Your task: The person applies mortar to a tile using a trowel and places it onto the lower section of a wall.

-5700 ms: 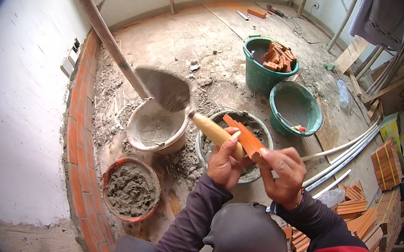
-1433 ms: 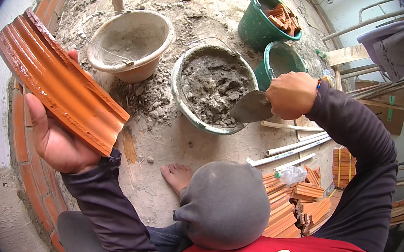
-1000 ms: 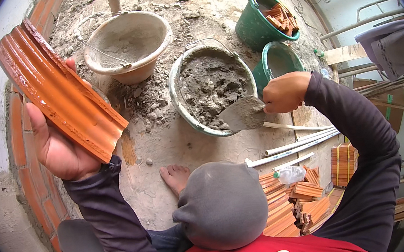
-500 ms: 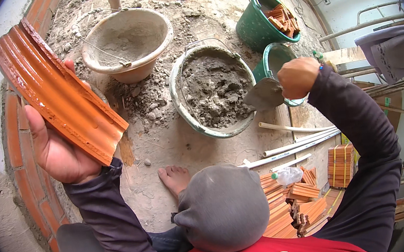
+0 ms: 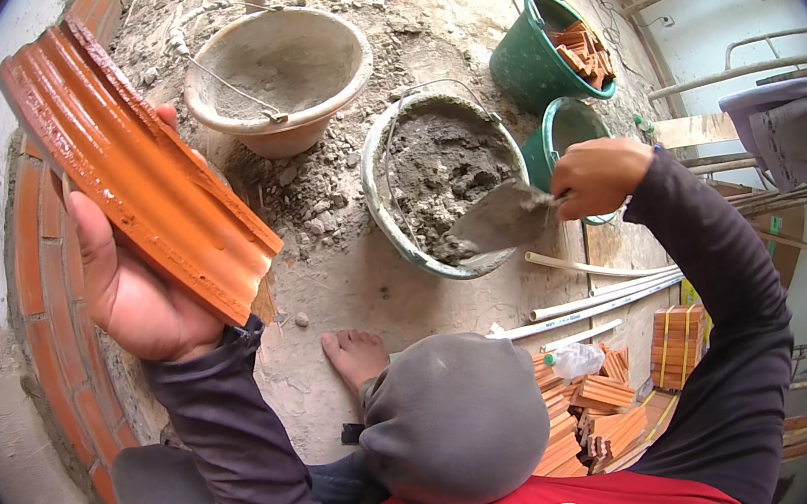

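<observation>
At the left, my left hand (image 5: 143, 304) is closed around a long orange clay brick (image 5: 142, 173), holding it tilted in the air. The brick has grooved faces with a wet shine, and part of my fingers is hidden behind it. My right hand (image 5: 604, 175) grips the handle of a trowel (image 5: 501, 223). Its grey, mortar-coated blade reaches over the near right rim of a bucket (image 5: 381, 216), with the tip at the mortar. Lumpy grey mortar (image 5: 443, 161) fills much of that bucket.
Left runs a brick course (image 5: 58, 294) beside the wall. Behind stands a pale tub (image 5: 294, 141); right are a green bucket of brick pieces (image 5: 520, 54) and a smaller green bucket (image 5: 538, 167). White pipes (image 5: 611, 300), loose bricks (image 5: 607, 393) and a plastic bottle (image 5: 578, 361) lie nearer.
The trowel blade has moved left and slightly down, further over the mortar, along with my right hand. My left hand keeps its hold on the brick; the whole view has shifted a little.
</observation>
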A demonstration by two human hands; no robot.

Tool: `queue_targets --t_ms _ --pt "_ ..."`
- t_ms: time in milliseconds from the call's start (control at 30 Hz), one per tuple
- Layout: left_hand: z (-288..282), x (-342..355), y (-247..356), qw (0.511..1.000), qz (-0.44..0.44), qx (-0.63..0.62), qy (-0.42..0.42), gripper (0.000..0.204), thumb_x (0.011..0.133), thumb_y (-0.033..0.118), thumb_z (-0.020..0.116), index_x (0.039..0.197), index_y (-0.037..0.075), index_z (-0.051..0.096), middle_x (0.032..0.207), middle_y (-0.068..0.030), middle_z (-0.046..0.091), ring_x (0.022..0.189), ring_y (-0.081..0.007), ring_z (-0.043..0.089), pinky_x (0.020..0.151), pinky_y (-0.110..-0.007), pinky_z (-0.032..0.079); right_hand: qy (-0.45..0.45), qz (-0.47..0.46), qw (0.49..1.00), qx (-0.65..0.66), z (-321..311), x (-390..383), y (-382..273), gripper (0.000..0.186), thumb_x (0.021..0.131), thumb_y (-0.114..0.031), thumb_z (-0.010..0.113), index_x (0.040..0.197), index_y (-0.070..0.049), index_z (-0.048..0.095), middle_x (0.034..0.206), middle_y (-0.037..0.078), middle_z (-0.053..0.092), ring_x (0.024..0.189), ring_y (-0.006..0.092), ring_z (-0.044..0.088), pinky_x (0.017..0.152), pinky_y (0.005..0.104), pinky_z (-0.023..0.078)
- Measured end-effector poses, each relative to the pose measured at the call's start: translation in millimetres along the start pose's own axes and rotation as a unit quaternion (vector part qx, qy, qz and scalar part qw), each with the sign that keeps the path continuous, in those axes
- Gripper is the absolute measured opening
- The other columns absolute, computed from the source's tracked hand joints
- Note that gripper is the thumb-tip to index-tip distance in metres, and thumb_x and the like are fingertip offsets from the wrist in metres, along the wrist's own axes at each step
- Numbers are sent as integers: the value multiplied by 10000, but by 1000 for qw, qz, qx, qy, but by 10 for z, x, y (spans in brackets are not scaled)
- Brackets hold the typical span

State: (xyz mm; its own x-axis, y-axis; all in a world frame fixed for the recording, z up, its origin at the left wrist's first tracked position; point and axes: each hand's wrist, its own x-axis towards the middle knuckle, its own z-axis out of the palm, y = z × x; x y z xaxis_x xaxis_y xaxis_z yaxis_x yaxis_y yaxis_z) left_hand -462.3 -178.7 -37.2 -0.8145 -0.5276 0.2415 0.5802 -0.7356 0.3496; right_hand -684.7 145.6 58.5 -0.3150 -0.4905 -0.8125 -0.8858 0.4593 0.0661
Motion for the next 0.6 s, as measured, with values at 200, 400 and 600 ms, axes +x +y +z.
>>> queue_targets --t_ms 200,400,600 --pt "44 22 -20 999 16 42 30 587 1044 356 412 1521 43 276 1487 -265 367 1273 -348 505 1059 -474 464 152 188 964 -110 97 -215 46 157 737 -187 619 756 -66 717 716 187 660 722 372 674 666 472 539" --pt "153 46 -113 999 15 29 24 602 1044 368 405 1518 25 265 1485 -271 368 1308 -336 482 1072 -474 457 190 141 959 -156 473 -135 -21 137 704 -133 606 653 -40 692 658 176 649 641 348 680 584 441 541" --pt "211 8 -97 999 27 25 32 599 1045 367 403 1516 24 263 1477 -280 370 1265 -353 519 1039 -467 490 176 96 963 -182 550 -39 -147 116 733 -131 633 659 -95 715 661 102 668 665 291 702 555 392 542"
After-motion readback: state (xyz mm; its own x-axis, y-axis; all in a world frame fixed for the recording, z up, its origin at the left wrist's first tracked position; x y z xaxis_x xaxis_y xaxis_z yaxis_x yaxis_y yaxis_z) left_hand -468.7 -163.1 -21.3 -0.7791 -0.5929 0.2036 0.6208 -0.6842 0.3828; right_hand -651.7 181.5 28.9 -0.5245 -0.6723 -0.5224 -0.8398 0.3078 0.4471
